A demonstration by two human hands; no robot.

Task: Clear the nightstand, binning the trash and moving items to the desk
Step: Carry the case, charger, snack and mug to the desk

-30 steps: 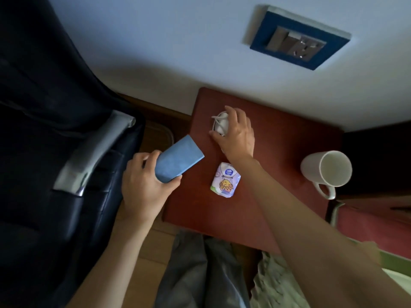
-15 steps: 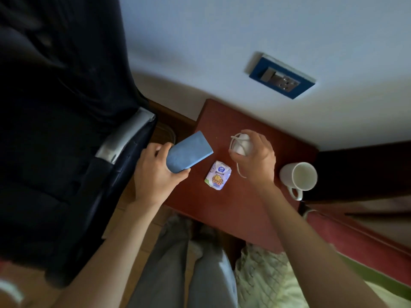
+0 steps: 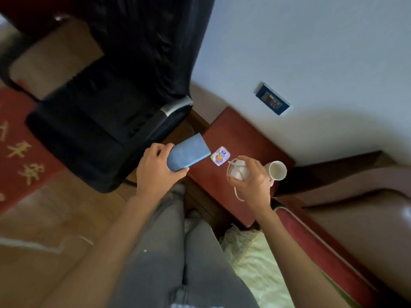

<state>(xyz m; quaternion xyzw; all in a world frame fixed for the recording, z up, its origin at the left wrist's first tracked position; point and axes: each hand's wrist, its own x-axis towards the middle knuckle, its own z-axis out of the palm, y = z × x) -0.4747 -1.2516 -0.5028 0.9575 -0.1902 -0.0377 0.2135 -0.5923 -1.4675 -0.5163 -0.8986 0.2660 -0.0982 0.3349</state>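
The reddish-brown nightstand (image 3: 240,132) stands against the pale wall. On its top lie a small printed snack packet (image 3: 220,156) and a white mug (image 3: 277,170) near the right edge. My left hand (image 3: 156,171) grips a flat light-blue booklet (image 3: 188,154) over the nightstand's left edge. My right hand (image 3: 252,182) is raised above the nightstand and holds a white charger with its coiled cable (image 3: 238,171); a loop of cable hangs below the hand.
A black office chair (image 3: 115,103) stands close on the left, with a red patterned rug (image 3: 20,156) beyond it. A bed with a brown headboard (image 3: 347,196) and a pale bedsheet (image 3: 255,252) lies on the right. A blue wall socket (image 3: 272,101) sits above the nightstand.
My right hand has lifted the white charger off the nightstand and drawn it back toward me. The view has pulled back and turned left. The left hand keeps hold of the blue booklet.
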